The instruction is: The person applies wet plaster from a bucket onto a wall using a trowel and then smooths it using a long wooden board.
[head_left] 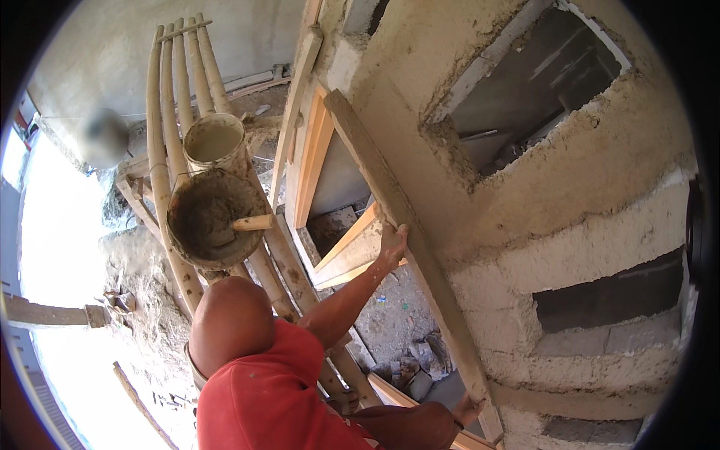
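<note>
Neither of my hands shows in the head view. Close by at the lower left, another person (pixel 262 397) in a red shirt bends forward, seen from above. One hand of that person (pixel 393 246) grips the upper part of a long, mortar-stained wooden board (pixel 429 289). The person's other hand (pixel 468 409), with a dark band at the wrist, is at the board's lower end. The board slants along the rough plastered wall (pixel 510 217). To the left, a mortar bucket (pixel 176 232) holds grey mix and a tool with a wooden handle (pixel 253 223).
Bamboo poles (pixel 155 112) form a scaffold under the buckets. Behind the mortar bucket stands a pale bucket (pixel 238 154) of cloudy liquid. Openings with rough edges (pixel 471 169) pierce the wall. Rubble (pixel 420 367) lies below, beside an orange-brown wooden frame (pixel 315 161).
</note>
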A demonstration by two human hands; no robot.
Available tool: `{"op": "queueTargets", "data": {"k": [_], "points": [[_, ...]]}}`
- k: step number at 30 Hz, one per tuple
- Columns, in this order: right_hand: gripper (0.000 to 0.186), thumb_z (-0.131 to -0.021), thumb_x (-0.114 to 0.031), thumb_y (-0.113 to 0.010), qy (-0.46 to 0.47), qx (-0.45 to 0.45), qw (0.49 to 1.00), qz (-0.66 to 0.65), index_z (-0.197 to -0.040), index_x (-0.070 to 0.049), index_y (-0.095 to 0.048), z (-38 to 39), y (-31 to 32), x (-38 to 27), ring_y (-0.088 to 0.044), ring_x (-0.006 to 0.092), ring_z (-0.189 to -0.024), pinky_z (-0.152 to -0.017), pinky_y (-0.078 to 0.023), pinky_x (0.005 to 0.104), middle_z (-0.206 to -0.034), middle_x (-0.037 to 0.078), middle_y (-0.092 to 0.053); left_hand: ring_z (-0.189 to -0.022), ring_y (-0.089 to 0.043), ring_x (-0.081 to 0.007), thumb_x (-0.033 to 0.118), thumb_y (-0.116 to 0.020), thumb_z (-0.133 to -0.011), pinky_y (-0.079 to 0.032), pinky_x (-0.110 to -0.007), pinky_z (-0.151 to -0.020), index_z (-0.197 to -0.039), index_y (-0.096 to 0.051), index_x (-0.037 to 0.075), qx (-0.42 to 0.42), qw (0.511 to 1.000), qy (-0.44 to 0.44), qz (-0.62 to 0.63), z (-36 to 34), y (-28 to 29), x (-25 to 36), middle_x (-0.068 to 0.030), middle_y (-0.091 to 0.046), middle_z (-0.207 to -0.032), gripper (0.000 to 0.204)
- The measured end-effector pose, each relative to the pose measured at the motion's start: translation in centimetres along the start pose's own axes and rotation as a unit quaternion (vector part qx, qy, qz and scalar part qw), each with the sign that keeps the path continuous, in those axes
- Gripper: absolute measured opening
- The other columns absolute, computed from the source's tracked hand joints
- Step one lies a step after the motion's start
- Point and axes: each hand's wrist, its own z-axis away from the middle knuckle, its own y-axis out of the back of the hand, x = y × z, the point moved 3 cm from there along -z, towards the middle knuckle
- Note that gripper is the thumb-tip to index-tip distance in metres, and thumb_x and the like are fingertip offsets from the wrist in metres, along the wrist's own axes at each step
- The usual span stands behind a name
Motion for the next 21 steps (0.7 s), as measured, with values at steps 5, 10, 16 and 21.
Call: {"op": "queueTargets", "data": {"k": [5,10,16,21], "points": [[0.043,-0.093,-0.021,-0.050,-0.003,0.003,1.000,-0.012,-0.129,0.003,-0.042,-0.5,-3.8,2.7,-0.050,0.0288,-0.116,-0.097,-0.044,0.0414,-0.128,0.017,-0.050,-0.086,-0.056,-0.0242,0.020,-0.054,-0.088,-0.049,-0.036,-0.071,-0.105,-0.041,-0.004,0.049,0.989,-0.107,-0.094,-5.9,0.2,4.3,-0.0174,-0.054,-0.097,0.032],[0.044,-0.093,-0.022,-0.051,-0.038,0.020,0.999,-0.028,-0.129,0.003,-0.042,0.5,-7.3,3.2,-0.049,0.0296,-0.116,-0.096,-0.045,0.0422,-0.128,0.016,-0.050,-0.088,-0.060,-0.0373,0.023,-0.059,-0.084,-0.047,-0.042,-0.074,-0.097,-0.047,-0.009,0.085,0.981,-0.142,-0.105,-6.4,-1.3,10.3,-0.0265,-0.059,-0.091,0.037],[0.049,-0.093,-0.023,-0.052,-0.029,-0.001,0.998,-0.053,-0.132,0.004,-0.038,0.9,-10.3,3.4,-0.046,0.0301,-0.120,-0.102,-0.041,0.0422,-0.131,0.017,-0.046,-0.075,-0.057,-0.0236,0.023,-0.057,-0.085,-0.048,-0.036,-0.064,-0.088,-0.045,-0.008,0.091,0.974,-0.178,-0.108,-7.7,-1.3,13.2,-0.0167,-0.054,-0.083,0.033],[0.048,-0.094,-0.021,-0.051,-0.027,-0.045,0.998,-0.044,-0.132,0.004,-0.037,2.5,-13.4,3.0,-0.044,0.0294,-0.122,-0.105,-0.038,0.0425,-0.134,0.016,-0.044,-0.075,-0.059,-0.0298,0.023,-0.058,-0.084,-0.047,-0.040,-0.068,-0.090,-0.047,-0.009,0.102,0.968,-0.188,-0.130,-6.4,-2.7,18.4,-0.0228,-0.057,-0.079,0.035]]}}
